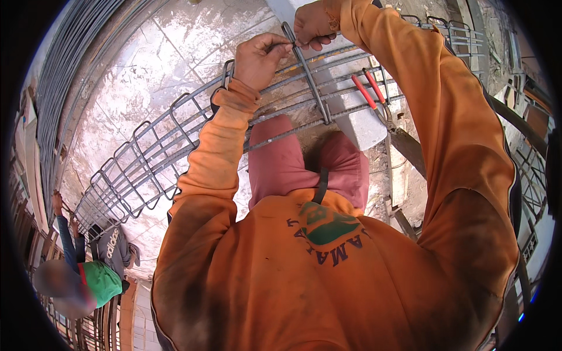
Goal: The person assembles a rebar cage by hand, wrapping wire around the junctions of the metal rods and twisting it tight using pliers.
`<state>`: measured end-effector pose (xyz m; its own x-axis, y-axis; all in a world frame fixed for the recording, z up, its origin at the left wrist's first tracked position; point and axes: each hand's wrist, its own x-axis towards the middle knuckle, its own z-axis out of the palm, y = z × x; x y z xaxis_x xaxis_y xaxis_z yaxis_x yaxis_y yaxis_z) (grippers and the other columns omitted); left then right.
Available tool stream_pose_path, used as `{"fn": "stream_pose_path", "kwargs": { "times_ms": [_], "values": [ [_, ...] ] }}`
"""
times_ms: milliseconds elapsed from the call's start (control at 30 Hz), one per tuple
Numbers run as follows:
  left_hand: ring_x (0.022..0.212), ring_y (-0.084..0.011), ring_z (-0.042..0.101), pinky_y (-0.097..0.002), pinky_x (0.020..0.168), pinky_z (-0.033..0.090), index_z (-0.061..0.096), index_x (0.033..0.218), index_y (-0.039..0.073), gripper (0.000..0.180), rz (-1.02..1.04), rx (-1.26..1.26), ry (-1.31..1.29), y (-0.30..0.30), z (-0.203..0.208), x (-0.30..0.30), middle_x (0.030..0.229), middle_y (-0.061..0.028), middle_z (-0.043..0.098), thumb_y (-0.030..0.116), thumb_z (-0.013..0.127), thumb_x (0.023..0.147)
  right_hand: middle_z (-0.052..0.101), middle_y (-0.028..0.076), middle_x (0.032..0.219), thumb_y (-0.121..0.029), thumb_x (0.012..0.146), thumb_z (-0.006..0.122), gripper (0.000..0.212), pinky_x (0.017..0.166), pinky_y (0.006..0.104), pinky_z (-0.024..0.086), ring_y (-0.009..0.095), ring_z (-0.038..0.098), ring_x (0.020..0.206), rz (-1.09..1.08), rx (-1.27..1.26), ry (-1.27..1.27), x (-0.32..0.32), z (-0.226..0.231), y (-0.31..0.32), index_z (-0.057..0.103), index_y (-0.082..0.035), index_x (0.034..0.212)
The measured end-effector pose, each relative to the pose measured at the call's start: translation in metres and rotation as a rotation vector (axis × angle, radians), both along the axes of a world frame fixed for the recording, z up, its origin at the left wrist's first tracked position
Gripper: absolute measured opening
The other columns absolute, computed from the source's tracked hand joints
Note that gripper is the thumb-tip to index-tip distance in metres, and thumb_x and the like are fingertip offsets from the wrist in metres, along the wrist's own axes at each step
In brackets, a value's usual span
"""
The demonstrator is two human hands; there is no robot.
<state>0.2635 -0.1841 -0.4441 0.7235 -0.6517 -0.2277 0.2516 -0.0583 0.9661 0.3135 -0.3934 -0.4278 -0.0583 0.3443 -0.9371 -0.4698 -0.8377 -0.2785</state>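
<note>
A long rebar cage (167, 126) of straight bars and bent stirrups runs across in front of me, over my lap. My left hand (257, 58) is closed in a pinch at the top of a steel stirrup (307, 76), where it meets a far bar. Whatever small thing lies between its thumb and finger is too small to make out. Just beyond the same stirrup, my right hand (316, 26) has its fingers curled; what they hold is hidden. Red-handled pincers (366, 90) lie on the cage to the right, near my right forearm.
Bundled steel rods (76, 64) stretch along the far left. Another person (99, 281) in a green top crouches by the cage's left end. A pale block (366, 131) sits beneath the cage near my knees. Wooden beams (410, 149) and scrap lie on the right.
</note>
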Motion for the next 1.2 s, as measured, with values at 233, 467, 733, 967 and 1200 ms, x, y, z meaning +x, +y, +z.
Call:
{"fn": "stream_pose_path", "kwargs": {
  "times_ms": [233,467,733,967,1200],
  "values": [
    [0.064,-0.0090,0.061,-0.0227,0.058,0.051,0.069,0.090,-0.002,0.009,-0.072,0.012,0.161,-0.007,0.001,0.022,0.073,-0.0048,0.067,0.005,0.065,0.085,0.065,0.007,0.067,-0.026,0.091,0.053,0.025,0.055,0.0355,0.050,0.017,0.060,0.059,-0.332,-0.117,-0.643,-0.082,0.033,0.013,0.068,-0.006,0.086],
    [0.069,-0.0217,0.065,-0.0329,0.062,0.051,0.069,0.086,0.000,0.017,-0.760,0.087,-0.792,-0.055,0.008,0.074,0.077,-0.0125,0.068,0.000,0.067,0.070,0.068,0.016,0.076,-0.025,0.091,0.050,0.031,0.069,0.0420,0.053,0.031,0.067,0.072,-0.283,-0.599,-1.154,-0.123,0.025,0.084,0.066,0.001,0.085],
    [0.086,-0.0309,0.065,-0.0379,0.078,0.051,0.064,0.108,0.000,0.034,-0.883,0.194,-0.708,-0.065,0.031,0.089,0.094,-0.0169,0.067,0.007,0.066,0.075,0.067,0.015,0.097,-0.010,0.087,0.052,0.025,0.075,0.0400,0.053,0.033,0.066,0.082,-0.522,-0.295,-1.230,-0.134,0.069,0.056,0.063,-0.004,0.109],
    [0.110,-0.0379,0.055,-0.0417,0.098,0.043,0.060,0.118,0.000,0.040,-0.542,0.309,-0.827,-0.012,0.017,0.069,0.116,-0.0215,0.061,0.003,0.058,0.078,0.062,0.010,0.108,-0.018,0.084,0.061,0.026,0.077,0.0412,0.054,0.031,0.066,0.089,0.214,-0.304,-1.314,-0.103,0.051,0.047,0.062,-0.010,0.109],
    [0.114,-0.0365,0.053,-0.0403,0.101,0.041,0.059,0.117,-0.001,0.037,-0.419,0.392,-0.665,0.037,0.040,0.041,0.120,-0.0190,0.060,0.005,0.059,0.081,0.063,0.008,0.083,-0.029,0.088,0.060,0.020,0.063,0.0403,0.054,0.030,0.066,0.070,0.124,-0.307,-1.584,-0.115,0.035,0.048,0.063,-0.010,0.085]
  ]
}}
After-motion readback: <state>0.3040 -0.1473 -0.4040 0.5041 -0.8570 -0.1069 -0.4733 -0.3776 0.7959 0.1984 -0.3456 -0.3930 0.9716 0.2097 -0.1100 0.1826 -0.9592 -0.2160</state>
